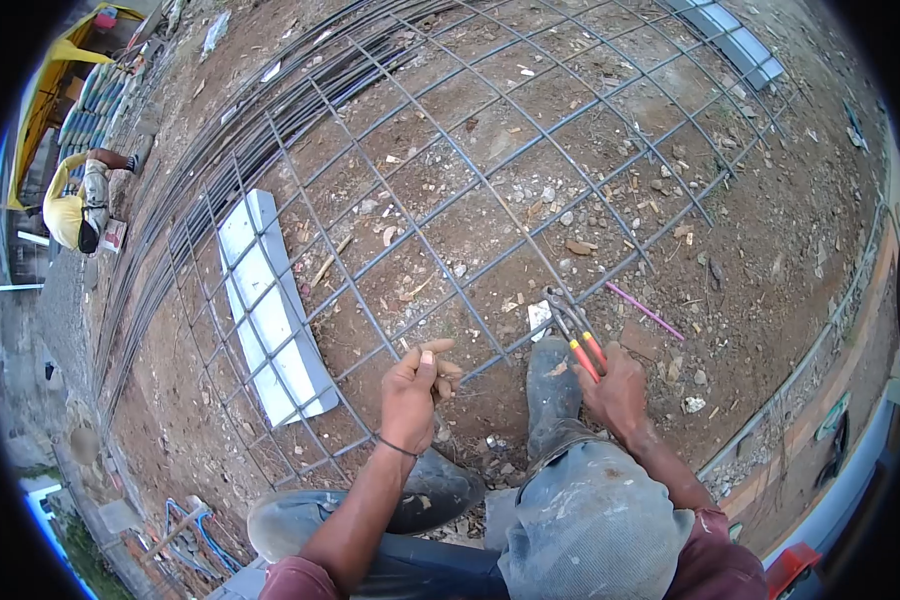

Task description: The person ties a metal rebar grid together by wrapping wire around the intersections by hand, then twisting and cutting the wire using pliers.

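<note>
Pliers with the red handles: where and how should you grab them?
Best, I think, by the red handles, coming from the near side, as the right hand does: both are long and point back toward it, while the metal head points away.

"What's cut off?"
"The steel mesh (481,178), by the top edge."
"And the pincers (575,348)?"
"Handle ends hidden inside the right grip (617,388); whatever the tips touch is too small to tell."
</note>
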### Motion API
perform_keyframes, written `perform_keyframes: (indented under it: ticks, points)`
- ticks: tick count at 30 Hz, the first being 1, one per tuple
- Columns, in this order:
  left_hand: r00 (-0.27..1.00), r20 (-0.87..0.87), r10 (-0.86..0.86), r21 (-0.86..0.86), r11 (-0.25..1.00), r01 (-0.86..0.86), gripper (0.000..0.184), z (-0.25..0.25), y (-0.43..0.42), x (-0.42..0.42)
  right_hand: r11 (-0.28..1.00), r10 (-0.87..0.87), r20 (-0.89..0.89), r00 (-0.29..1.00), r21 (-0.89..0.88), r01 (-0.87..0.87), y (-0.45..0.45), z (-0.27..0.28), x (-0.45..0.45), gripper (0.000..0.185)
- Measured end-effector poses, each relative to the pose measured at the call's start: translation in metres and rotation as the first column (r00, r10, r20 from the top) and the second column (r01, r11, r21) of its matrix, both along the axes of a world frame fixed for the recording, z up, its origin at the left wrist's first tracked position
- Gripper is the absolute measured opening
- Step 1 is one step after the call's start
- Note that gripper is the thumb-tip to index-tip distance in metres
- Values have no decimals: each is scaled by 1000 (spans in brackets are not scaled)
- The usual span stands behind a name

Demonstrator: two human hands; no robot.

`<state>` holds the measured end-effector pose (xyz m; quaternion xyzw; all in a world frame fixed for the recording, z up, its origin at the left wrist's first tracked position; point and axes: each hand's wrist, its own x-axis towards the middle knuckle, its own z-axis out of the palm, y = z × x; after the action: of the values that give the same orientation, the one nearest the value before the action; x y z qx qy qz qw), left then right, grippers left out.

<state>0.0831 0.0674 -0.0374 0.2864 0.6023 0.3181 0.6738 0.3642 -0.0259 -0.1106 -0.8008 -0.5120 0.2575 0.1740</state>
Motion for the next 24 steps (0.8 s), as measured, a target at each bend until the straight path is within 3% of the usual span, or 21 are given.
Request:
perform_keyframes:
  ticks: [2, 5, 8, 10, 12, 15, 18, 22, 23, 24]
  points:
    - [1000, -10, 0, -2, 1000, 0, 33, 1, 1, 1, 999, 34, -36, 999, -31, -35, 2, 4, 7, 38]
    - [1000, -1, 12, -30, 999, -13, 33, 1, -2, -1, 997, -73, -118, 990, -42, 69, 6, 1, 16, 36]
    - [1000, 14, -23, -25, 999, 23, 33, 2, -2, 0, 996, -86, -104, 991, 28, 90, -2, -2, -10, 37]
    - [1000, 22, -3, -7, 1000, 4, 34, -4, -3, -2, 996, -82, -79, 993, -40, 79, -6, 6, -13, 39]
    - [999, 46, -27, -5, 1000, 27, 35, -8, -5, -3, 993, 111, -135, 985, 41, -107, -12, 0, -9, 40]
    - [999, 53, -10, 20, 1000, 9, 35, -6, -5, -2, 998, -61, -119, 991, -9, 61, -5, -4, -1, 40]
    - [998, 61, 3, 21, 1000, -4, 35, -4, -5, -1, 995, -97, -77, 992, -4, 97, -5, -1, -12, 39]
    - [998, 69, -6, 15, 1000, 5, 34, -4, -5, -3, 999, 10, -124, 992, -49, -16, -8, 4, -1, 39]
    - [998, 62, -19, 22, 1000, 18, 34, -5, -5, -5, 991, -130, -100, 986, -56, 125, -6, -4, 0, 38]
    - [998, 57, -29, 35, 999, 27, 34, -5, -5, -5, 991, -124, -99, 987, -55, 119, -8, -4, -2, 38]
